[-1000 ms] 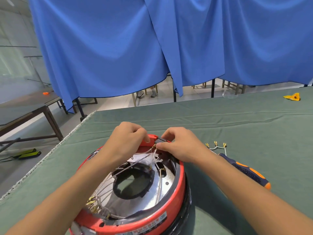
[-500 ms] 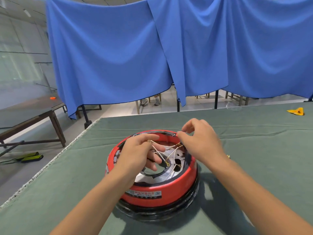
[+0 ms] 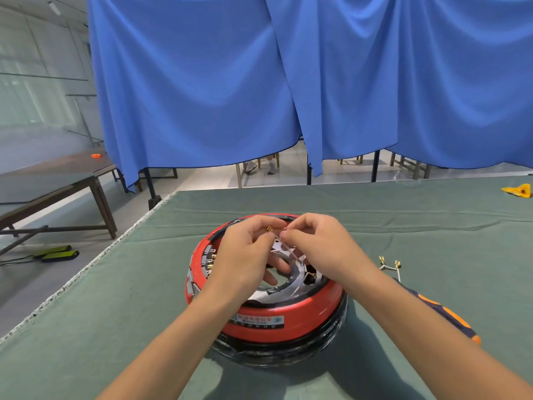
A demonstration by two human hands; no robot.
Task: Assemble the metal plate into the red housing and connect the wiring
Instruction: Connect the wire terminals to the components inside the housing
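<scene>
Pinching wire (image 3: 284, 247) over red housing (image 3: 288, 319) — left hand (image 3: 245, 252), right hand (image 3: 320, 249).

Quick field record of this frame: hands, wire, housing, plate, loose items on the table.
left hand: pinches a brass terminal above the housing
right hand: pinches the thin wire beside it
red housing: on the green table cloth
metal plate: seated inside housing
spare wires: on cloth, right of housing
screwdriver: partly behind right forearm

A workshop hall: cloth-covered work table (image 3: 403, 226), blue curtain partitions (image 3: 202, 96), a screwdriver (image 3: 444, 313) lying out.
</scene>
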